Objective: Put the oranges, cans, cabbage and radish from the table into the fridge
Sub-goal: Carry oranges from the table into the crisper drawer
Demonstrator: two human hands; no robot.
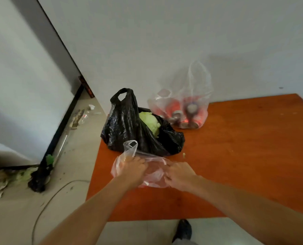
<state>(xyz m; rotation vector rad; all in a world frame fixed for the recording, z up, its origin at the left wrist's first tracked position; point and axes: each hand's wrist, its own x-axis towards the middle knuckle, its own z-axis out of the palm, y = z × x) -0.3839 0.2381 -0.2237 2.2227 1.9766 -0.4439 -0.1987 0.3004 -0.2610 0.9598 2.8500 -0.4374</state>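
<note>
A clear plastic bag with an orange tint lies near the left edge of the orange-brown table. My left hand reaches into its opening, and my right hand pinches the bag's right side. What the bag holds is hidden. Behind it a black plastic bag stands open, with a pale green cabbage showing inside. Further back, by the wall, a second clear bag holds several red cans.
The table stands against a white wall. To the left is a white panel with a black edge, with leaf scraps and a dark bag on the floor beside it. A cable curves over the floor. My shoe is below the table's front edge.
</note>
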